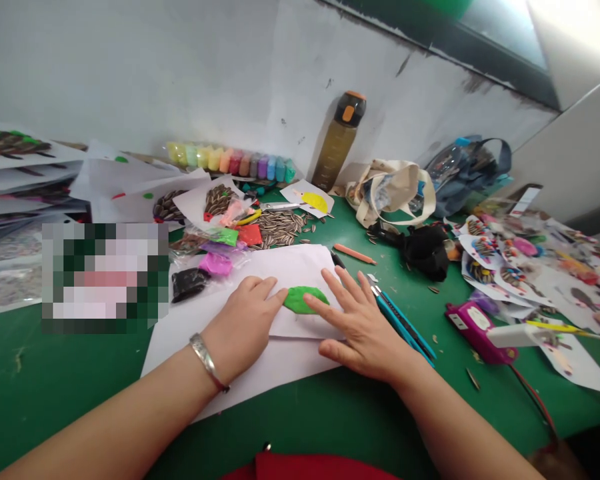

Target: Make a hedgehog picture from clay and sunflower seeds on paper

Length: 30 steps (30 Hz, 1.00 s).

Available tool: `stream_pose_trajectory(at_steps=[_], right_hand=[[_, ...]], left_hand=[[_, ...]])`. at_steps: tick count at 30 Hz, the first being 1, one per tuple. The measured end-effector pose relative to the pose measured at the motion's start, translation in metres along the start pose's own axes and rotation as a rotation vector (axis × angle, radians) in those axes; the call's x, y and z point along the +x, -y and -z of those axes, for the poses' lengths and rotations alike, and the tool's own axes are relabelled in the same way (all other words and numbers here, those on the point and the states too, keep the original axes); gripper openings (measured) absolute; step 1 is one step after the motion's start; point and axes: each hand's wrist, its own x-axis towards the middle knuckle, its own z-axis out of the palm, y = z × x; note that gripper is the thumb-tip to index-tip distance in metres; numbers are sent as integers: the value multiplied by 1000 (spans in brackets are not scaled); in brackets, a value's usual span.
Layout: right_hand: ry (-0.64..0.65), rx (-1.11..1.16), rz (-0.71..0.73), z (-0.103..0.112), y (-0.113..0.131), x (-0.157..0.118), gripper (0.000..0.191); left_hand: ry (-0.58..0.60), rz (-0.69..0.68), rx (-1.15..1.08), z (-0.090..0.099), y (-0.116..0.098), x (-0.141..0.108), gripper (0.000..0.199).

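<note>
The left hand point(243, 327) and right hand point(363, 327) lie open and flat, fingertips touching the green clay leaf point(306, 300) between them on white paper point(300, 267). Blue tools point(400, 327) lie just beside the right hand; black clay point(190, 283) lies ahead of the left. Paper extends past both hands toward the body.

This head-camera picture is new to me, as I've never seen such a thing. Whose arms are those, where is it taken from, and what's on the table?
The picture comes from a camera worn on a person's head, looking down, so those arms are the wearer's own. Neither hand grips anything: fingertips of the left hand and the right hand touch a leaf-shaped piece of green modelling clay, which lies on white paper. The green table also holds striped sunflower seeds, a row of coloured clay tubs and a water bottle.
</note>
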Motion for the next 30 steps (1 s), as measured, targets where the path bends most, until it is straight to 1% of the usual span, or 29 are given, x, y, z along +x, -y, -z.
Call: stream_pose_trajectory(at_steps=[7, 14, 18, 20, 22, 25, 27, 30], right_hand=[[40, 19, 57, 1, -2, 0, 60], [-36, 30, 43, 2, -1, 2, 64], [9, 29, 76, 1, 1, 3, 60], [7, 40, 77, 1, 0, 3, 60], [-30, 59, 40, 1, -3, 2, 65], [-75, 60, -63, -1, -10, 2, 66], [-43, 44, -95, -3, -12, 2, 64], [18, 38, -88, -4, -14, 4, 63]], left_hand=[[-9, 0, 17, -2, 1, -1, 51], [4, -10, 34, -3, 1, 0, 51], [-4, -15, 44, -3, 2, -1, 52], [-13, -19, 49, -4, 2, -1, 52], [-18, -26, 57, -4, 2, -1, 52], [-20, -30, 63, -5, 2, -1, 52], [-24, -29, 59, -5, 2, 0, 52], [-29, -28, 52, -5, 1, 0, 55]])
